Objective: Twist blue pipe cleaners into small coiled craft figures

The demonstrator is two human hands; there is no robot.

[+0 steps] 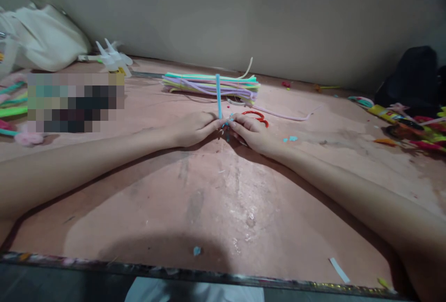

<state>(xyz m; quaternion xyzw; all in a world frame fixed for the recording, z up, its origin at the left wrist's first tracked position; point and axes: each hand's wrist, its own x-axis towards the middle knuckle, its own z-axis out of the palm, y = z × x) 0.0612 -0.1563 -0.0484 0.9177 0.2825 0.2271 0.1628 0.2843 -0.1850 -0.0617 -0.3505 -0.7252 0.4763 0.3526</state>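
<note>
A light blue pipe cleaner (218,96) stands upright above the fingertips of my left hand (197,128), which pinches its lower part. My right hand (252,131) meets it from the other side, thumb and finger closed on the lower, bent part of the same pipe cleaner. The small blue pieces between the fingertips are mostly covered, so their shape is unclear. Just behind my right hand lie scissors with orange-red handles (257,115), their blades hidden. Beyond both hands rests a bundle of pastel pipe cleaners (209,86), with a loose pink pipe cleaner (284,114) trailing right.
Glue bottles (113,60) and a white bag (52,37) stand at the back left. Colourful craft pieces (421,130) and a dark object (407,81) sit at the right. Blue scraps (291,139) and a white strip (339,270) lie on the pinkish table (156,200).
</note>
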